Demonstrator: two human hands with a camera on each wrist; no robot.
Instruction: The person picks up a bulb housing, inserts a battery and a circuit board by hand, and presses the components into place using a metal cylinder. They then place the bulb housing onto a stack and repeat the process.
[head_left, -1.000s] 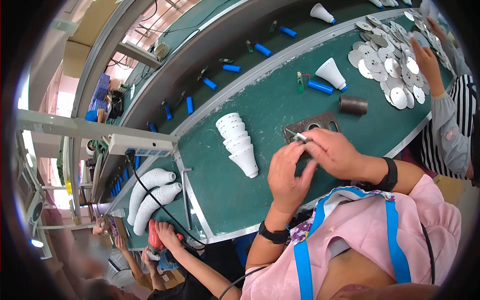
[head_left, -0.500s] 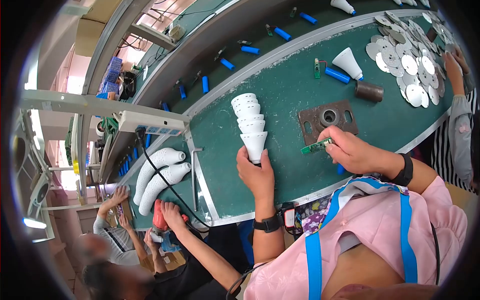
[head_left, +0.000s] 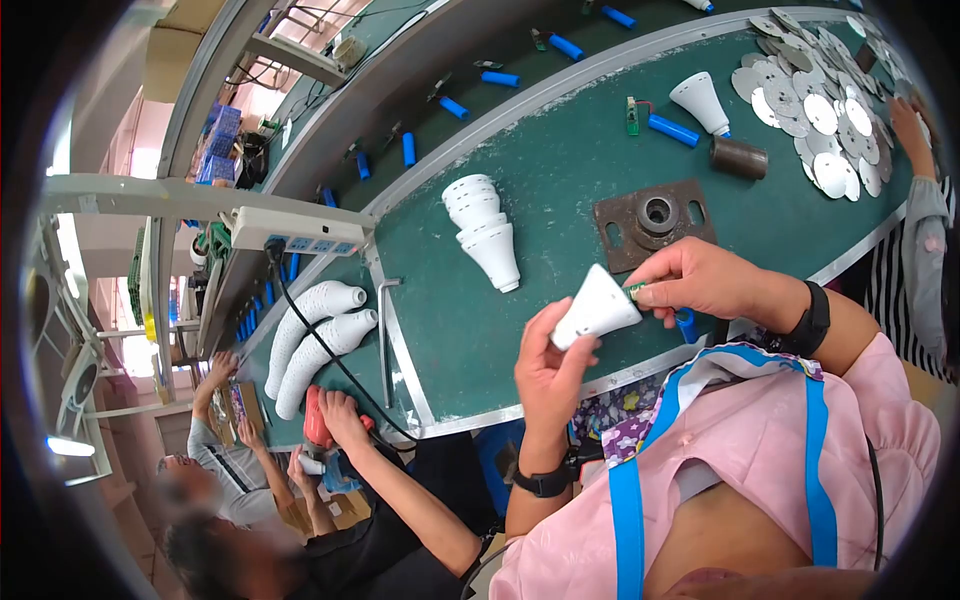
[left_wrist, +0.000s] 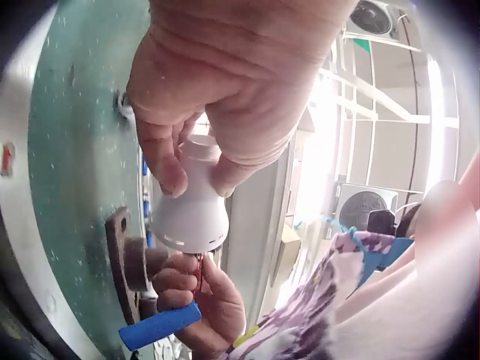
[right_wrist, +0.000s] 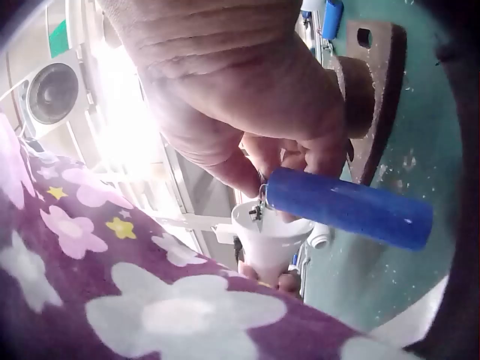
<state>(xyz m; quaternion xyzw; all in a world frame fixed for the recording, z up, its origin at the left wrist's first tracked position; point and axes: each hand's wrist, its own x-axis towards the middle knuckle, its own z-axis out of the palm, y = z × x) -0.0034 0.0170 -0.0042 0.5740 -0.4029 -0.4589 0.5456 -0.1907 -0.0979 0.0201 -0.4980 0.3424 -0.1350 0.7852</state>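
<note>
My left hand [head_left: 545,375] holds a white cone-shaped lamp housing [head_left: 600,310] by its narrow end, thumb and fingers on either side. The housing's wide mouth faces my right hand [head_left: 700,280]. Pinched in the right fingers is a small green circuit board [head_left: 635,290], its end right at that mouth. A blue cylindrical battery [right_wrist: 349,208] hangs from the board on thin wires, below the right hand in the head view. In the right wrist view, part of the board shows just inside the rim. Beyond the hands lies a rusty metal plate with a round collar [head_left: 657,215].
A stack of white housings [head_left: 490,250] lies to the left. At the back right are another housing [head_left: 700,103], a wired battery [head_left: 673,130], a steel tube [head_left: 739,158] and piled metal discs [head_left: 825,125]. Further left, another person's hand grips a red power tool [head_left: 318,415].
My left hand went from the right hand to the stack, took the nearest housing and brought it to the right hand. The right hand keeps the board, now at the housing's mouth.
</note>
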